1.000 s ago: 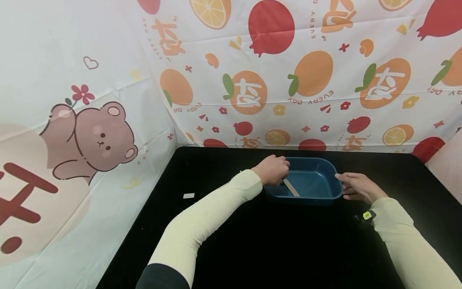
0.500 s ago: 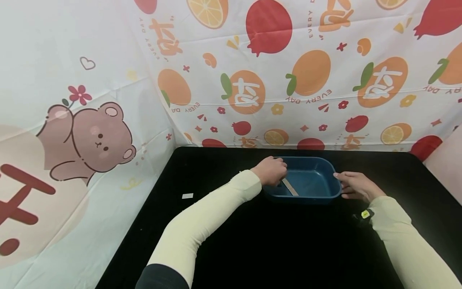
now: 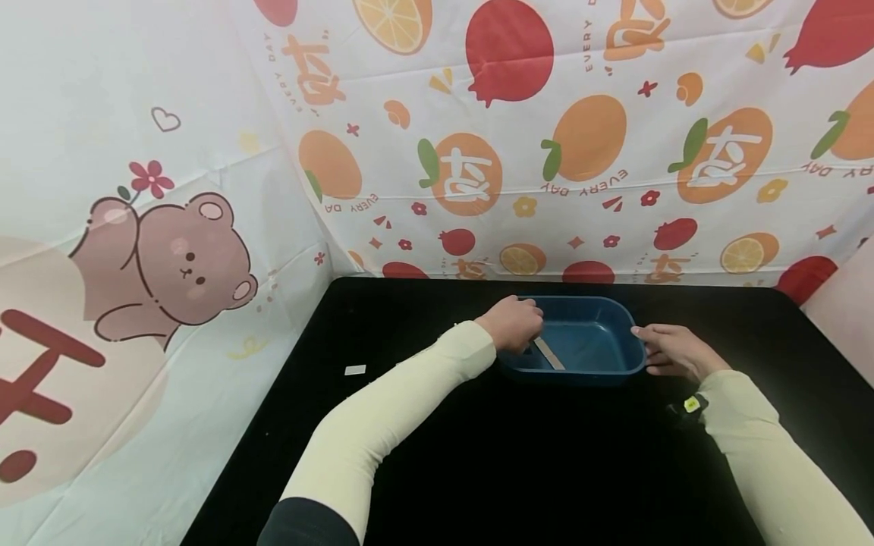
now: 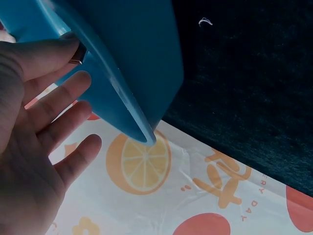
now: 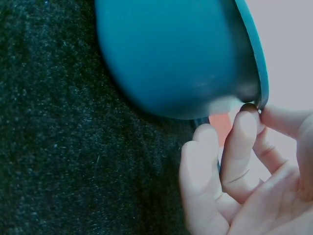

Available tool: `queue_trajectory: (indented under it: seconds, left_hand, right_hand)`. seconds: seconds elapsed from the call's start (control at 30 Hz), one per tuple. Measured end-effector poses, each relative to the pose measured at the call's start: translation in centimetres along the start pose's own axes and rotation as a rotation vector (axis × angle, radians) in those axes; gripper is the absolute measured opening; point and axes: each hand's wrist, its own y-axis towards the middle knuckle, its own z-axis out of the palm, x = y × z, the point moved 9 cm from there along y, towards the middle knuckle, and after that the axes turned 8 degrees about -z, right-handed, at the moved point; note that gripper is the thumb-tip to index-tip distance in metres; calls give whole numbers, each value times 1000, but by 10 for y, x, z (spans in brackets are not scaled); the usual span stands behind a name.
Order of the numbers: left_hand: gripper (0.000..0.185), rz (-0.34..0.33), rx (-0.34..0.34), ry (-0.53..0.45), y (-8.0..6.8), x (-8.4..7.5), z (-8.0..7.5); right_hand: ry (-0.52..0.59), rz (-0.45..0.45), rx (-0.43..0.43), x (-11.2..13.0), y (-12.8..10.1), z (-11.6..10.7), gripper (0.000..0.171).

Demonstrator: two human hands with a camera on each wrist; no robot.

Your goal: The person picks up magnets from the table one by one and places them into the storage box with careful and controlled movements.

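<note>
Sits toward the far middle of the black cloth-covered table: a deep-blue rectangular plastic basin with rounded corners. Lies slanted inside, against the near-left part of its floor: a thin flat pale-grey strip, material hard to tell, upper end hidden behind the left hand.

From the head camera, curls over the basin's left rim, knuckles up, fingertips out of sight. From the left wrist camera, shows thumb and forefinger pinching a small metallic-looking end of something right at the rim; other three fingers spread loosely beside the basin wall, not touching it. Cannot tell for certain whether that pinched piece is the strip's end.

Right hand at the basin's right edge: thumb over the rim, bent fingers against the outer wall, pinching the rim. Palm cut off by the frame in the right wrist view; basin there blurred.

Elsewhere: small white scrap on the table's left side, well apart from the basin; fruit-printed plastic sheet behind.
</note>
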Motion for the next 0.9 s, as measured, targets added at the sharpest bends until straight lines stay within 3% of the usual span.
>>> queue_trajectory:
  seconds: [0.9]
  left_hand:
    - [13, 8, 0, 21, 2, -1, 4]
  right_hand:
    - [4, 7, -8, 0, -1, 0, 44]
